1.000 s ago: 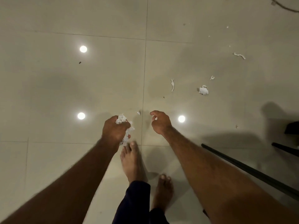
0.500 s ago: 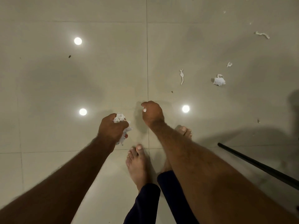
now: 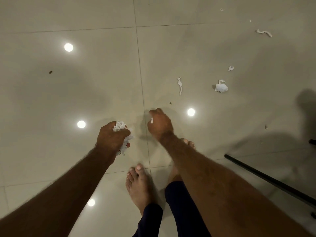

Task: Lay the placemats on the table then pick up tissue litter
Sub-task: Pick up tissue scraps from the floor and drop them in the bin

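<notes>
Tissue is feather-light, soft and tear-prone. The left hand [image 3: 111, 138] clamps curled fingers round a bunched wad [image 3: 121, 128]; the right hand [image 3: 159, 124] seems to pinch a tiny scrap [image 3: 151, 120]. A crumpled piece [image 3: 221, 87] and a thin strip [image 3: 179, 85] lie ahead on the tiled floor [image 3: 85, 86]: pinch each by its bulk.

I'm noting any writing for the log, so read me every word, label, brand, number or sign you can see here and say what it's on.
None: no text shows anywhere. The floor tiles are plain, the tissue wad in the left hand, the tissue scrap in the right hand and the crumpled tissue on the floor are blank white, and the black bar shows no marking.
</notes>
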`<state>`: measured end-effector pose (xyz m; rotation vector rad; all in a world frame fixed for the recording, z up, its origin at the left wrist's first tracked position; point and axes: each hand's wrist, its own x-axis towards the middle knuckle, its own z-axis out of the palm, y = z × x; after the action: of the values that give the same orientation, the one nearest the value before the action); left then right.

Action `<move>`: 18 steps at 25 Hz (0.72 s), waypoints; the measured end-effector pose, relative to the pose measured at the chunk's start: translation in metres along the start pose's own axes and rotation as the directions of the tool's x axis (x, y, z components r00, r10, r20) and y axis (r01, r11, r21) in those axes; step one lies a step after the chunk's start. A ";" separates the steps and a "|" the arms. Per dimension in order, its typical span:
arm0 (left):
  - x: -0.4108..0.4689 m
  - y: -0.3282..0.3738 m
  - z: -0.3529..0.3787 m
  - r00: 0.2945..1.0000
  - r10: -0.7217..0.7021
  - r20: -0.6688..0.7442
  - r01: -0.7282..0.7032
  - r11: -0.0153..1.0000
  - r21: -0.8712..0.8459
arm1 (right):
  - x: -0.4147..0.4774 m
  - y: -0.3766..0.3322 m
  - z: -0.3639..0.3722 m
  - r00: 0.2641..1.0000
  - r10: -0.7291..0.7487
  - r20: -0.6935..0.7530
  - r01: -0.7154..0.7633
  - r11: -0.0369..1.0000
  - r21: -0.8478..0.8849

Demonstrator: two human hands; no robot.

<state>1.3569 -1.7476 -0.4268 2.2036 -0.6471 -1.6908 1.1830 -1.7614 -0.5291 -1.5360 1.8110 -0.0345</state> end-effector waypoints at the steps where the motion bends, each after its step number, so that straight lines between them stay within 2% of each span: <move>1: 0.000 0.006 0.006 1.000 0.003 0.008 -0.003 1.000 0.003 | 0.006 0.009 -0.015 0.997 0.048 -0.053 -0.047 0.998 0.031; 4: 0.000 0.028 0.027 0.999 0.005 0.032 -0.005 1.000 0.002 | 0.034 0.041 -0.061 0.976 0.114 -0.185 -0.099 0.991 0.088; 10: 0.010 0.064 0.066 0.996 0.040 0.081 -0.039 0.999 -0.013 | 0.083 0.075 -0.112 0.943 0.132 -0.306 -0.124 0.991 0.045; 14: 0.016 0.071 0.077 0.996 0.027 0.089 -0.026 1.000 -0.012 | 0.100 0.070 -0.107 0.952 0.114 -0.283 -0.100 0.993 0.064; 18: 0.024 0.067 0.075 0.996 0.034 0.082 -0.037 0.999 0.031 | 0.108 0.058 -0.095 0.978 0.064 -0.200 -0.088 0.989 -0.116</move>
<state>1.2780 -1.8141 -0.4347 2.1411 -0.7345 -1.7718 1.0830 -1.8784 -0.5431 -1.5949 2.0602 -0.0381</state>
